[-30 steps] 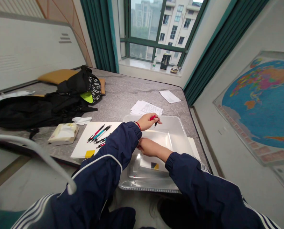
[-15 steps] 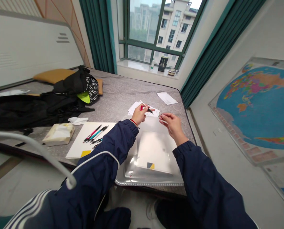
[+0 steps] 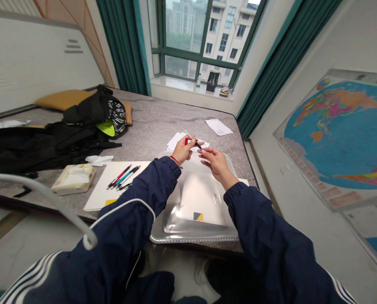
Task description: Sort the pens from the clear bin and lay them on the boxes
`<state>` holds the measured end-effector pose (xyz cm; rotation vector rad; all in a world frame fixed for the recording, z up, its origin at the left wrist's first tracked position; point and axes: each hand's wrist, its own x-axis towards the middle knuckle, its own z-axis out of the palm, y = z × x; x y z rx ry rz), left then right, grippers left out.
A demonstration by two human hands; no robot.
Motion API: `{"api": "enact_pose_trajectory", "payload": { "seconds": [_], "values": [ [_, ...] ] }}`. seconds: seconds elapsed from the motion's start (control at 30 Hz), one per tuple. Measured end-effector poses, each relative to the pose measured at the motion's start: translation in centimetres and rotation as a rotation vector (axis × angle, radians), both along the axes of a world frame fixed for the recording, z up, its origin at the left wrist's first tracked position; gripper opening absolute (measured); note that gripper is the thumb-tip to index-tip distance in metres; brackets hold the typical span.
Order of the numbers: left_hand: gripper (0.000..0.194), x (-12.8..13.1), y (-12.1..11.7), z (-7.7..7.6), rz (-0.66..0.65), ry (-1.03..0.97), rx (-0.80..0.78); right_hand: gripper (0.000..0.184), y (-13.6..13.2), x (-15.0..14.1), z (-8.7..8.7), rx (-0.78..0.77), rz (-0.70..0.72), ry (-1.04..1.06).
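Note:
Above the clear plastic tray (image 3: 163, 241) my left hand (image 3: 181, 153) is closed on parts of a ballpoint pen: a dark barrel piece (image 3: 198, 145) with a thin pale rod at its rear, and a red piece (image 3: 186, 141). My right hand (image 3: 216, 164) pinches at the front end of the dark piece; whatever lies between its fingertips is too small to make out. A white sheet or board (image 3: 201, 194) with a dark and yellow corner shows in or under the tray. One tiny red and dark part (image 3: 170, 227) lies at the tray's near left.
Left of the tray, several pens (image 3: 122, 177) rest on a white pad (image 3: 96, 198). Beyond are a tissue pack (image 3: 73, 179), a crumpled tissue (image 3: 99, 160) and a black backpack (image 3: 42, 143). Papers (image 3: 174, 140) lie behind the tray. A white cable (image 3: 61, 211) crosses the left foreground.
My right hand left the tray, rose to the right with a tiny piece pinched, then came back left to the dark pen piece's tip. My left hand turned the pen parts upward.

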<state>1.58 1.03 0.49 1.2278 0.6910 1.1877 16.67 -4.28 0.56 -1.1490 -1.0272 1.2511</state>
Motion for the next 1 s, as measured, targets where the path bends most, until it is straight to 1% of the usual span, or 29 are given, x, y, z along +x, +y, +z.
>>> {"api": "enact_pose_trajectory", "payload": {
  "seconds": [0.2, 0.4, 0.57, 0.7, 0.77, 0.87, 0.97, 1.0],
  "values": [
    [0.037, 0.15, 0.08, -0.31, -0.002, -0.019, 0.033, 0.027, 0.12, -0.26, -0.42, -0.05, -0.025, 0.02],
    [0.036, 0.23, -0.08, -0.26, 0.007, 0.003, 0.074, 0.032, 0.25, -0.57, -0.61, -0.108, 0.04, 0.08],
    [0.034, 0.3, -0.26, -0.1, 0.001, -0.008, 0.064, 0.027, 0.03, -0.67, -0.28, -0.061, 0.063, 0.084],
    [0.032, 0.29, -0.18, -0.21, -0.017, -0.016, 0.074, 0.027, 0.01, -0.64, -0.27, -0.036, 0.082, 0.087],
    [0.032, 0.25, -0.06, -0.31, -0.013, -0.016, 0.077, 0.025, 0.05, -0.58, -0.22, -0.045, 0.078, 0.117],
    [0.031, 0.2, 0.11, -0.43, -0.006, -0.014, 0.075, 0.021, 0.09, -0.45, -0.07, -0.109, 0.078, 0.226],
    [0.027, 0.14, 0.14, -0.42, 0.006, -0.012, 0.076, 0.01, 0.12, -0.33, 0.04, -0.139, 0.105, 0.318],
    [0.026, 0.11, 0.12, -0.38, 0.015, -0.011, 0.078, 0.016, 0.12, -0.28, 0.05, -0.138, 0.118, 0.322]
  ]
}}
